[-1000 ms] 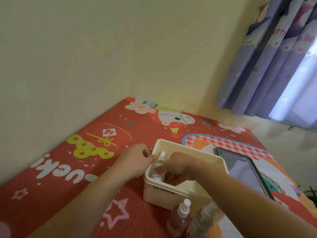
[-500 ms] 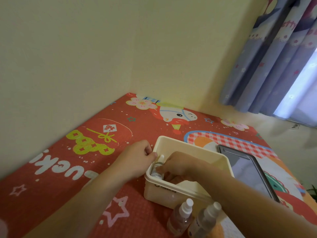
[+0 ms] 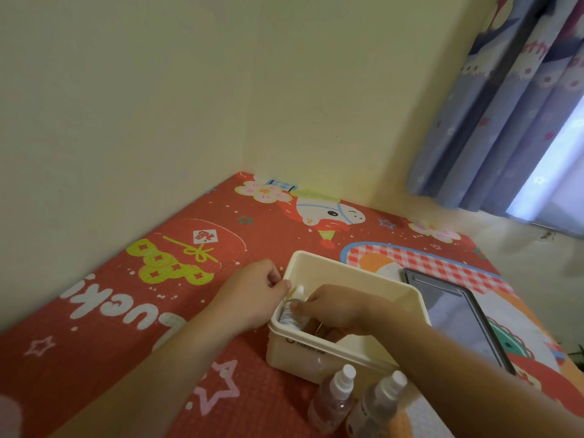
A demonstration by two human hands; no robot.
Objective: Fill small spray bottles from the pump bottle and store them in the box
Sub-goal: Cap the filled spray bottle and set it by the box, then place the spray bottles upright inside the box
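A cream plastic box (image 3: 354, 273) sits on the red patterned mat. Inside its left corner stands a small spray bottle (image 3: 292, 311) with a white cap. My right hand (image 3: 331, 308) reaches into the box and pinches that bottle near its neck. My left hand (image 3: 252, 295) grips the box's left rim, thumb hooked over the edge. Two more small spray bottles stand on the mat in front of the box, a pinkish spray bottle (image 3: 335, 399) and a clear spray bottle (image 3: 377, 409). No pump bottle is in view.
A dark tablet (image 3: 458, 314) lies flat on the mat just right of the box. The mat (image 3: 142, 311) meets cream walls at the back and left. A blue printed curtain (image 3: 505, 105) hangs at the upper right.
The view has shifted slightly. My right hand has lowered the small bottle a little deeper into the box's left corner. My left hand has stayed on the rim.
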